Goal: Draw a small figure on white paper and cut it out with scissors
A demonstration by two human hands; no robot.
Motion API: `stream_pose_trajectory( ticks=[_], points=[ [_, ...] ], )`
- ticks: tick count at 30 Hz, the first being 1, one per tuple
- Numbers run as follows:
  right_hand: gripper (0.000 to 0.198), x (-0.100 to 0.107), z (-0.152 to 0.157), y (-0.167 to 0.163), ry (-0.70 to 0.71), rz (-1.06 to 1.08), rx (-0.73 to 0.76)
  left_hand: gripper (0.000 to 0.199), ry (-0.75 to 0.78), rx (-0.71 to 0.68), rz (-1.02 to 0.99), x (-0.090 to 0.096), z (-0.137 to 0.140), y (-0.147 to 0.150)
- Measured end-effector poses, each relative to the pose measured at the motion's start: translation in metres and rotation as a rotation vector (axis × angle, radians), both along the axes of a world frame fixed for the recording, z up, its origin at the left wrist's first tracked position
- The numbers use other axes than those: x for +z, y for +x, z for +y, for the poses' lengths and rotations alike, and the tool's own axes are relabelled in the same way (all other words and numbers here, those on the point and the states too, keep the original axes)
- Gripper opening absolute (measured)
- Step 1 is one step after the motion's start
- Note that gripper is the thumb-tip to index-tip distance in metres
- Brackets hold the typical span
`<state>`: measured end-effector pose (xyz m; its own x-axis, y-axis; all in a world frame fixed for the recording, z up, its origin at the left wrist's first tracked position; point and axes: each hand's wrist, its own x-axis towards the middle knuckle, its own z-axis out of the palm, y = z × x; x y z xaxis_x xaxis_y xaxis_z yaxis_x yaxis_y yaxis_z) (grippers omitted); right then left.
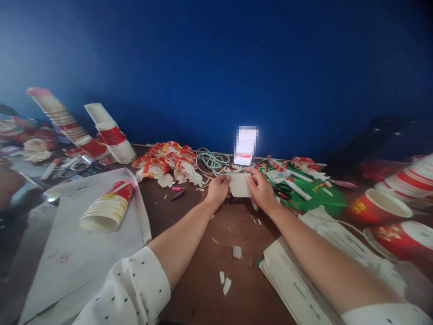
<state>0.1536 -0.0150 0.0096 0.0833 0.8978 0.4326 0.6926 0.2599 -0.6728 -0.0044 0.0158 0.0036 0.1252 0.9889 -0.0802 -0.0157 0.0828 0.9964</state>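
Note:
A small off-white piece of paper or card [240, 186] is stretched between my two hands above the brown table. My left hand [217, 189] pinches its left edge, thumb on top. On the opposite edge, my right hand [262, 192] grips it the same way; the fingers beneath are mostly hidden. Just behind the paper stands a lit phone [244, 151], its screen blurred out. A coil of pale cord [212, 160] lies beyond my left hand. Dark-handled scissors [282, 192] rest to the right of my right hand.
Red-and-white paper cut-outs [169, 162] are heaped behind left. Paper cups [104, 210] lie in a white box lid [144, 212]; stacked cups [115, 140] lean near the blue wall. A green sheet [316, 203], red cups [368, 207] and papers [294, 280] are at right. Scraps [227, 285] dot the table.

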Motion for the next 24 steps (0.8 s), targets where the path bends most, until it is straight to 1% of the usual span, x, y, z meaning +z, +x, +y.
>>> stream_pose_trajectory(
  ticks=[3, 5, 7, 10, 12, 14, 16, 18, 19, 21, 22, 23, 24],
  points=[
    [0.039, 0.005, 0.001, 0.003, -0.049, -0.041, 0.04, 0.022, 0.019, 0.012, 0.039, 0.001, 0.0, 0.0],
    [0.041, 0.011, 0.001, 0.006, -0.071, -0.054, 0.039, 0.022, 0.029, 0.023, 0.081, 0.0, 0.0, -0.001],
    [0.043, 0.02, 0.001, 0.012, -0.058, -0.027, -0.012, 0.022, 0.05, 0.035, 0.127, -0.001, 0.001, -0.001],
    [0.043, 0.029, -0.002, 0.021, -0.031, 0.096, -0.106, 0.023, 0.093, 0.068, 0.188, -0.003, 0.003, -0.002],
    [0.044, 0.029, -0.005, 0.027, 0.014, 0.178, -0.165, 0.024, 0.122, 0.104, 0.215, -0.004, 0.005, -0.003],
    [0.045, 0.022, -0.008, 0.032, 0.058, 0.24, -0.214, 0.024, 0.149, 0.14, 0.233, -0.005, 0.006, -0.005],
    [0.045, 0.015, -0.01, 0.039, 0.08, 0.282, -0.259, 0.026, 0.179, 0.174, 0.268, -0.005, 0.006, -0.008],
    [0.045, 0.015, -0.011, 0.05, 0.081, 0.303, -0.315, 0.026, 0.229, 0.2, 0.338, -0.004, 0.006, -0.01],
    [0.045, 0.019, -0.012, 0.058, 0.065, 0.28, -0.341, 0.026, 0.262, 0.205, 0.38, -0.003, 0.006, -0.011],
    [0.039, 0.034, -0.016, 0.075, -0.025, 0.115, -0.342, 0.025, 0.306, 0.189, 0.456, -0.001, 0.004, -0.011],
    [0.034, 0.043, -0.018, 0.083, -0.101, -0.038, -0.311, 0.026, 0.31, 0.171, 0.482, 0.0, 0.003, -0.01],
    [0.028, 0.053, -0.021, 0.089, -0.212, -0.186, -0.258, 0.026, 0.31, 0.15, 0.502, 0.0, 0.003, -0.01],
    [0.024, 0.062, -0.025, 0.094, -0.365, -0.309, -0.202, 0.027, 0.312, 0.127, 0.516, 0.0, 0.002, -0.009]
  ],
)
